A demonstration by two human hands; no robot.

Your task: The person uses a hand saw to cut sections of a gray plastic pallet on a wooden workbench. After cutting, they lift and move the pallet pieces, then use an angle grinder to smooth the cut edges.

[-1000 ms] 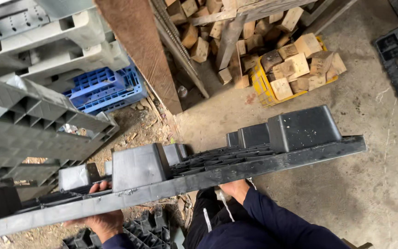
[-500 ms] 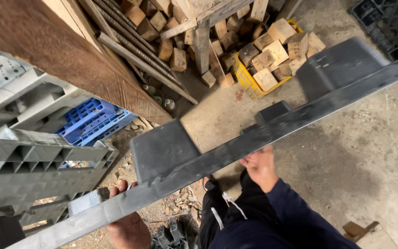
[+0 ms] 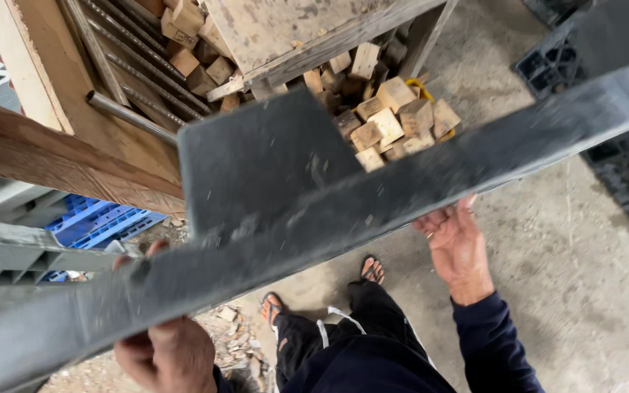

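Note:
A dark grey plastic pallet [image 3: 314, 211] fills the middle of the view, raised and tilted, its edge running from lower left to upper right. My left hand [image 3: 165, 353] grips its lower edge at the bottom left. My right hand [image 3: 456, 244] holds the underside of the edge further right, fingers curled up against it. One square foot block of the pallet sticks up towards the camera. My legs and sandalled feet [image 3: 322, 298] stand on the concrete floor below.
A pile of wooden blocks [image 3: 394, 116] lies in a yellow crate under a wooden table [image 3: 307, 29]. Metal rods [image 3: 121, 76] and boards lean at upper left. A blue pallet [image 3: 96, 222] and grey pallets [image 3: 9, 255] sit left; black pallets [image 3: 620, 167] right.
The pallet has been lifted higher and closer to the camera, tilting up on its right side. Both hands rose with it and the view swung towards the wooden table.

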